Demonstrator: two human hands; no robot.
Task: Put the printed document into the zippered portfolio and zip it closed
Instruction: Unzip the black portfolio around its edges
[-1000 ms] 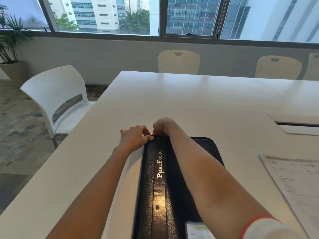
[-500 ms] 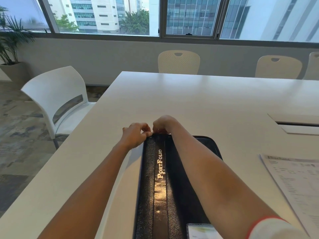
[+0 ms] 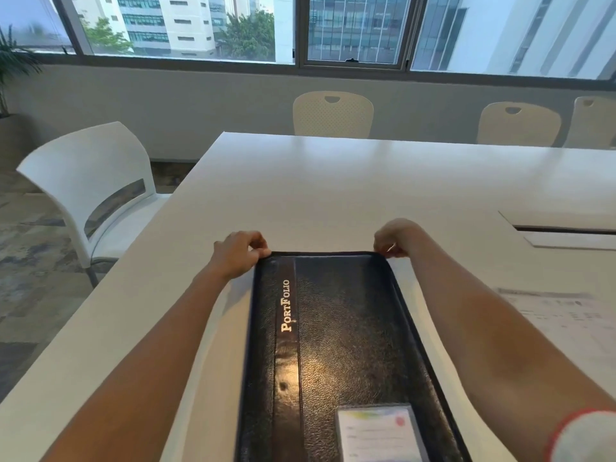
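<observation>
A black leather portfolio (image 3: 346, 345) with gold "PortFolio" lettering lies closed on the white table (image 3: 333, 181), its long side running away from me. A clear card pocket (image 3: 380, 435) shows on its near cover. My left hand (image 3: 238, 253) pinches the far left corner of the portfolio. My right hand (image 3: 395, 238) is at the far right corner, fingers closed on the zipper edge there; the pull itself is hidden. The printed document (image 3: 563, 321) lies flat on the table to the right, beyond my right forearm.
A white chair (image 3: 90, 195) stands at the table's left side. Three cream chairs, the nearest (image 3: 333, 113), line the far edge under the windows. A cable hatch (image 3: 563, 231) is set in the tabletop at the right.
My right hand has slid from beside my left hand along the portfolio's far edge to the right corner. The left hand stayed at the left corner. The view has shifted left.
</observation>
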